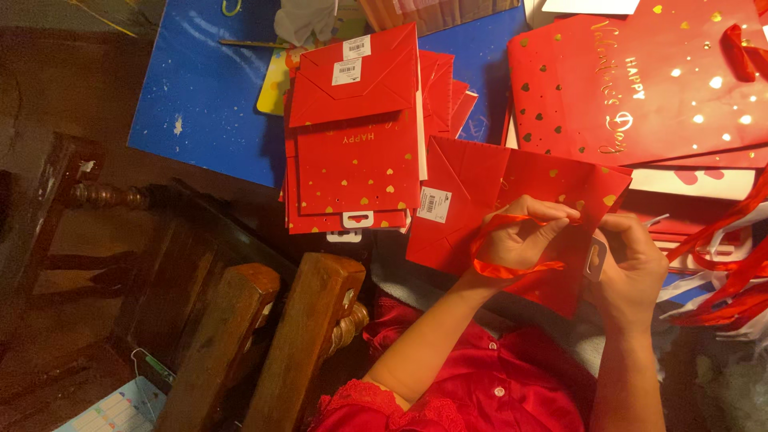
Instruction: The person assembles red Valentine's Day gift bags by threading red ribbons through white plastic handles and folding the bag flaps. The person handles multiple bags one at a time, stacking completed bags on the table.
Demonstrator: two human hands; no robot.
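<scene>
Left fingers pinch ribbon — against bag; right hand grips.

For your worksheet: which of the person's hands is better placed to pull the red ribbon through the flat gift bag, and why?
Probably the left hand: its fingers already pinch the red ribbon looped over the gift bag. The right hand grips the bag's edge, steadying it.

My hands sit boxed in: stack of flat red bags just left, big red heart bag ahead-right, ribbon pile tight on the right. Bag I hold covers the middle. Only open passage is the bare blue sheet at its far-left corner. Wooden chair blocks low-left, near my elbow.
</scene>
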